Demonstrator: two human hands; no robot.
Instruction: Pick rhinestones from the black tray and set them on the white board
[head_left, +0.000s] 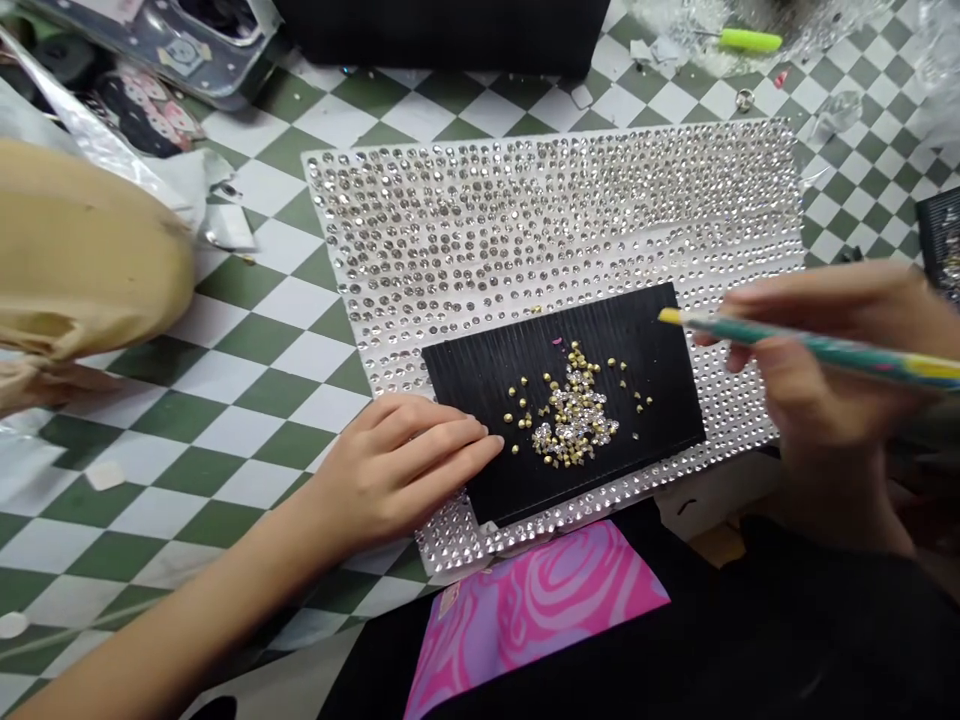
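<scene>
My left hand [401, 470] lies flat with its fingertips on the near left edge of a black ridged rhinestone tray [637, 340], holding nothing. On the tray sits a loose heap of gold and clear rhinestones [574, 415]. My right hand [821, 345] is shut on a teal patterned pick-up pen [817, 347], whose yellow tip hangs over the tray's upper right corner, apart from the heap. Under the tray lies a large white-backed sheet of clear rhinestones in rows [555, 225].
A green-and-white checkered surface [277, 390] lies under everything. A pink marbled sheet [536, 620] sits at the near edge, and a large tan object [75, 250] intrudes at the left. A green-handled tool [750, 40] lies at the far right.
</scene>
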